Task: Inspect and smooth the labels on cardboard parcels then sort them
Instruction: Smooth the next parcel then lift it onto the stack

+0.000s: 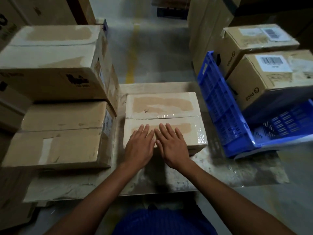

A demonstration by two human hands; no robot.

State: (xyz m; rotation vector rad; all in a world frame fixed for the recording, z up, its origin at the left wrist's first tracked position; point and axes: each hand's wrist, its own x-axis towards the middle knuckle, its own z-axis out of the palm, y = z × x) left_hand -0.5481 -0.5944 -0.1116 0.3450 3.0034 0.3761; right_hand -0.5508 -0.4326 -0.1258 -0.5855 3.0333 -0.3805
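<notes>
Head view: the parcel [162,106] sits mid-desk [220,170], between stacked boxes [59,116] and a blue crate [220,107]. My left grip [139,146] and right grip [172,146] lie flat on its near flap, fingers straight and spread, side by side, clasping nothing. No label is discernible on top, only torn patches and glossy tape. Judgement: stiff cardboard, probably moderate weight, tape slick. Best held at opposite side walls, low, palms against bare card rather than tape.

Centre parcel [162,106] flanked: stacked boxes [57,116] close at frame left, tilted blue crate [218,106] close at right; narrow gaps only. Bare table [220,168] strip lower centre open.
</notes>
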